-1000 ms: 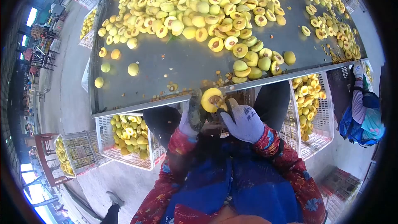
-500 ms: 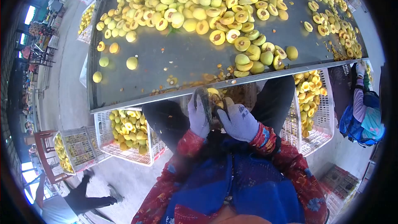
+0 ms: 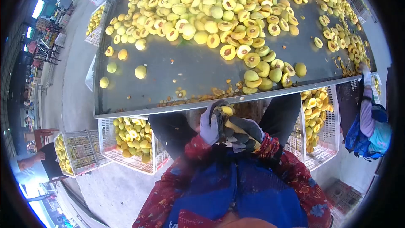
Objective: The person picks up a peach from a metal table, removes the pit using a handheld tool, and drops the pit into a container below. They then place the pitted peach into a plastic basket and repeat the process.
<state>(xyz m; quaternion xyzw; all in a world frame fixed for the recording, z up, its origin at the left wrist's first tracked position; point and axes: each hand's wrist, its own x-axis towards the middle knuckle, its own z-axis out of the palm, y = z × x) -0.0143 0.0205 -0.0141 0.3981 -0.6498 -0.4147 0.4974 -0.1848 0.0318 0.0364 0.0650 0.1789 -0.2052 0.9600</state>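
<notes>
My left hand (image 3: 210,123), in a grey glove with a dark palm, is closed around a yellow apricot (image 3: 228,110) just in front of the table edge. Close beside it, my right hand (image 3: 245,133) is turned so that its dark, stained palm side shows. Its fingers are curled, and what they hold, if anything, is hidden. Beyond both hands, a grey metal table (image 3: 168,67) bears a heap of whole and halved apricots (image 3: 198,12), some halves with brown pits showing. A smaller cluster of apricots (image 3: 270,74) lies near the front edge.
White crates of halved apricots stand below the table, a left crate (image 3: 126,160) and a right crate (image 3: 333,131). Another crate (image 3: 80,152) stands farther left. A co-worker (image 3: 371,126) at the right reaches onto the table. Another person (image 3: 31,169) is at lower left.
My right hand has rolled over, from its back showing to its palm side and curled fingers. The right co-worker's hand has come up onto the table. The person at lower left has shifted.
</notes>
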